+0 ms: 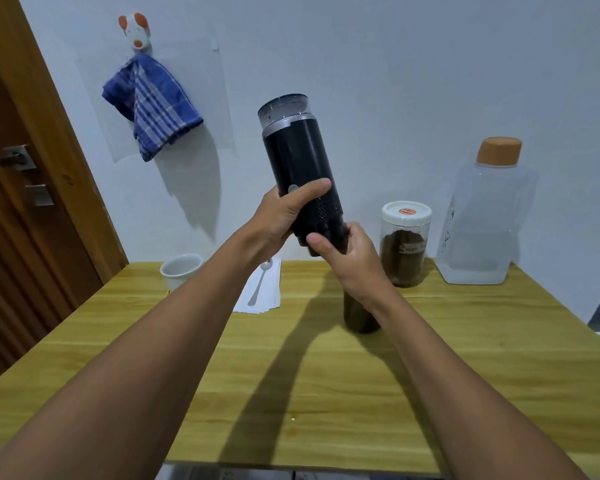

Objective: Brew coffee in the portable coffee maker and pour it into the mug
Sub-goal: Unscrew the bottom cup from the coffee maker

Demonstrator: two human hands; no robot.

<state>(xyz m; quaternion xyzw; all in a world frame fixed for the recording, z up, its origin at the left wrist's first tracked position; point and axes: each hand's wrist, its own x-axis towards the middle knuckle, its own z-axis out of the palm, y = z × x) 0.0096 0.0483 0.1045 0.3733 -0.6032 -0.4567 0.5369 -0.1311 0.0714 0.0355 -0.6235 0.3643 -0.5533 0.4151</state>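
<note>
I hold the black cylindrical portable coffee maker (297, 157) up in the air above the table, tilted with its clear-lidded top toward the upper left. My left hand (284, 213) grips its middle, thumb across the front. My right hand (347, 258) grips its bottom end. Below my right wrist a dark cup-like part (359, 318) stands on the wooden table (465, 341), partly hidden by my arm. The white mug (181, 271) sits at the table's back left corner.
A spoon (258, 284) lies on white napkins (267, 299) beside the mug. A clear jar of ground coffee (405, 244) and a large plastic water jug (482, 216) with an orange cap stand at the back right. A blue cloth (153, 105) hangs on the wall; a wooden door (21, 188) is left.
</note>
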